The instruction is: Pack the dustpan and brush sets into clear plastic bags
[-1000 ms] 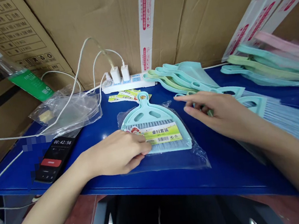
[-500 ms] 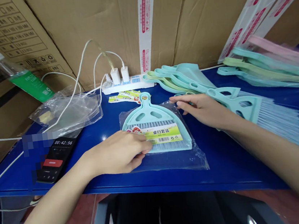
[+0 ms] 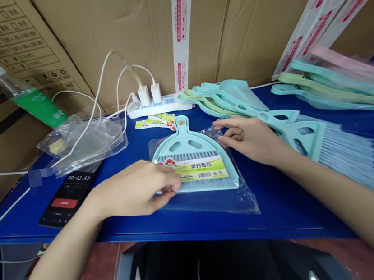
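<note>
While your left hand [image 3: 135, 189] curls its fingers over a teal dustpan-and-brush set [image 3: 188, 146], its grip unclear, your right hand [image 3: 250, 141] lies open, fingertips on the clear plastic bag [image 3: 245, 201] around that set, which sits flat on the blue table [image 3: 295, 222], another teal brush [image 3: 342, 157] just beside that hand.

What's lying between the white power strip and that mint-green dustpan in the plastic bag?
Small yellow-and-white printed labels lie on the blue table there, between the white power strip and the dustpan. The head camera shows this.
</note>
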